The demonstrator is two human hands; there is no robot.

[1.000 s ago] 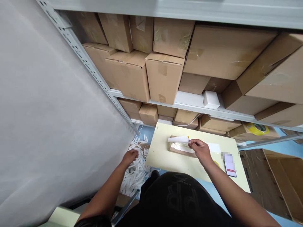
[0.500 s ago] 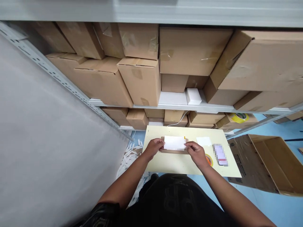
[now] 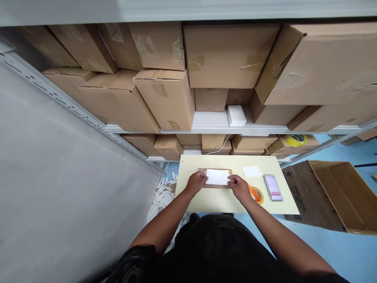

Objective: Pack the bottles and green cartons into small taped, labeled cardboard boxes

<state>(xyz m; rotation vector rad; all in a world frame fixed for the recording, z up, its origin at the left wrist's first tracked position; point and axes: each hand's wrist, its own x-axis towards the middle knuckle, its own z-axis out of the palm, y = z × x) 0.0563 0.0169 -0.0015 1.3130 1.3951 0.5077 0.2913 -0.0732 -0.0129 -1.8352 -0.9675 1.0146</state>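
A white rectangular sheet (image 3: 217, 177), with a small yellow-orange mark at its upper right corner, lies over a brown cardboard piece (image 3: 202, 170) on the pale yellow table (image 3: 212, 204). My left hand (image 3: 196, 183) pinches the sheet's left edge. At the opposite edge, my right hand (image 3: 239, 186) pinches it between thumb and fingers. An orange tape dispenser with a tape roll (image 3: 258, 195) rests just right of my right hand. Whether the sheet is a single layer or a thin stack, I cannot tell.
Right of my hands lie a white paper (image 3: 252, 171) and a blurred-out phone-like object (image 3: 272, 188). An open cardboard box (image 3: 318, 200) stands on the floor at right. Shelves with cartons (image 3: 165, 98) rise behind; a yellow tape roll (image 3: 295, 140) sits there. Paper strips (image 3: 165, 194) heap at left.
Both hands have shifted slightly along with the white sheet, which lies flatter over the cardboard. More of the orange dispenser shows. The camera view has moved a little.
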